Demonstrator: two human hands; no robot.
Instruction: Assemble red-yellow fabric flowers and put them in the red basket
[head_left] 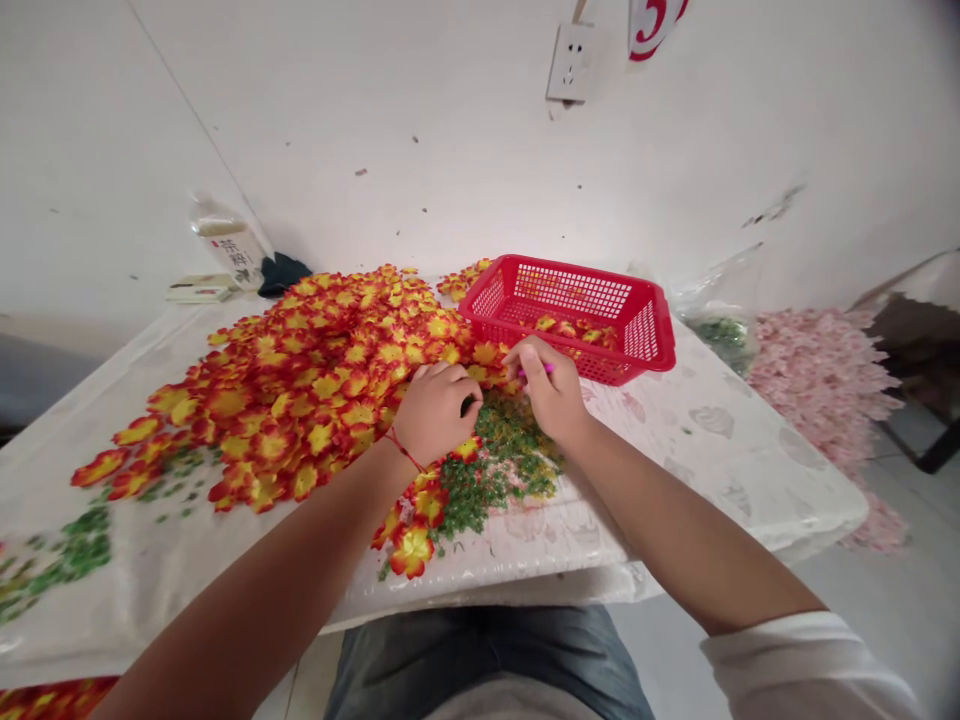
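Note:
A large heap of red-and-yellow artificial flower heads (330, 370) spreads over the table. At its right edge is my left hand (439, 412), with a red string at the wrist. Its fingers are curled towards the thumb, and whatever they pinch is hidden. My right hand (551, 390) is closed around a small magenta object (546, 369), mostly covered by the fingers. It hovers just in front of the red plastic basket (649, 350), which holds some loose flower heads (577, 330). Small green plastic pieces (495, 470) lie scattered below and between my hands.
The table has a white patterned cover (712, 470). More green pieces (82, 540) lie at the left. By the wall stand a bottle (229, 245), a small box (199, 290) and a dark cloth (283, 273). Pink artificial flowers (817, 380) are piled beyond the right edge.

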